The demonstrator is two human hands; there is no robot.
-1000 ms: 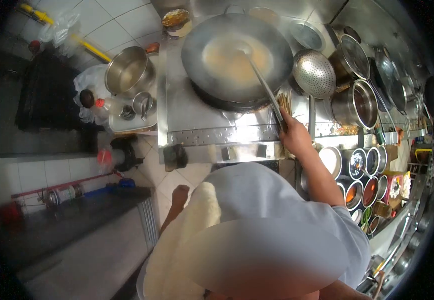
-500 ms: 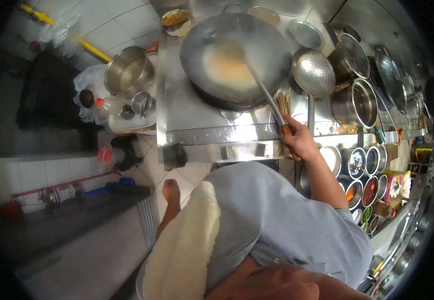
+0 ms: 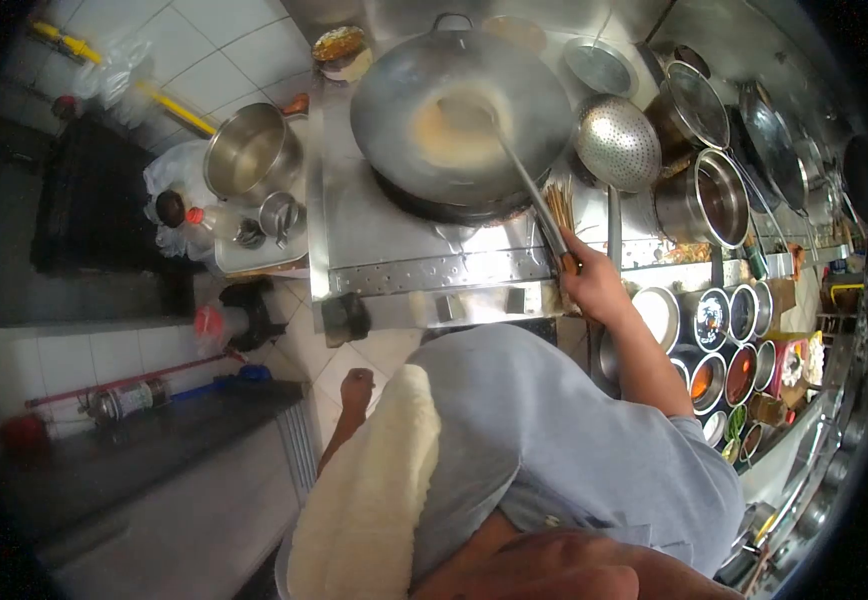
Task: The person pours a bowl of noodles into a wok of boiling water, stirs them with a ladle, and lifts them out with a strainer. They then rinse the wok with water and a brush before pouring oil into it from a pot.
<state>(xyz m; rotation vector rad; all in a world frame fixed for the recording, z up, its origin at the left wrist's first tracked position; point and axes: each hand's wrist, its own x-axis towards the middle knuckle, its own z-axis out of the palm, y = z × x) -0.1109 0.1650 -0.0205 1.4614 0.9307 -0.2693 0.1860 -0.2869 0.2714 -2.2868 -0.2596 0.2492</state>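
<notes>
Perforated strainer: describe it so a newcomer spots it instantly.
Find the big wok on the steel stove. Just right of it, beyond the right hand, is a long-handled round strainer. It's peppered with small holes, unlike the pots alongside.

White glare shines on the stove (image 3: 359, 232), left of the right hand's fingers (image 3: 579, 248). Past them, the wok (image 3: 391, 130) looks foggy. Far from them, lines bend and corners are black.
</notes>
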